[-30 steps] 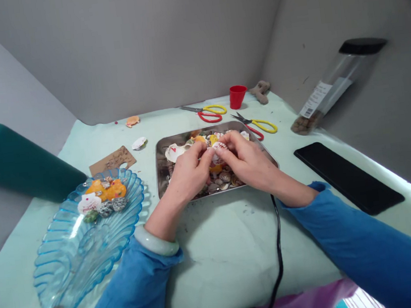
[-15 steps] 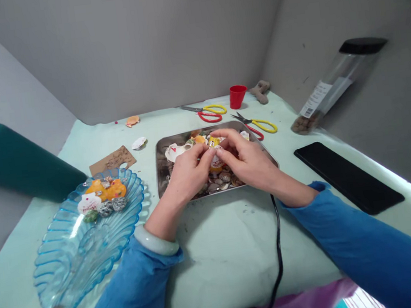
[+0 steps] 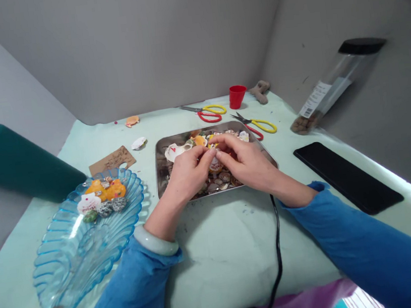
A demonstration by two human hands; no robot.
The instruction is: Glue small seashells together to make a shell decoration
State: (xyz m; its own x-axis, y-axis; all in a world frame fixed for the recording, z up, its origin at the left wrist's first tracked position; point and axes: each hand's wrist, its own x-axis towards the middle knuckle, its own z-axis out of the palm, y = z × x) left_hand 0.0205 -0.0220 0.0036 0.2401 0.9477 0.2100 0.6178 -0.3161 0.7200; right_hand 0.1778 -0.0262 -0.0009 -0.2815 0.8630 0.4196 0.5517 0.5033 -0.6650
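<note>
My left hand point(image 3: 188, 170) and my right hand point(image 3: 246, 161) meet above a metal tray point(image 3: 161, 172) filled with shells and pebbles. Thumbs and fingers of both are pinched together at the same spot, around something small that I cannot make out. Just under the fingertips shows a white shell point(image 3: 215, 165) with red marks; whether it is held or lies in the tray I cannot tell. A larger white shell point(image 3: 174, 151) with a red mark lies at the tray's left, and an orange shell point(image 3: 199, 140) sits near its back.
At left a blue clear dish point(image 3: 89, 248) bears orange shells and stones, beside a teal bottle point(image 3: 15, 160). Behind the tray are two scissors point(image 3: 215, 109) point(image 3: 262, 126) and a red cup point(image 3: 236, 97). To the right are a black slab point(image 3: 346, 176) and a clear jar point(image 3: 327, 91). A black cable point(image 3: 278, 245) runs frontward.
My right fingers have shifted slightly down and closer to the left hand's fingertips. The white shell below them appears slightly lower. Everything else stays in place.
</note>
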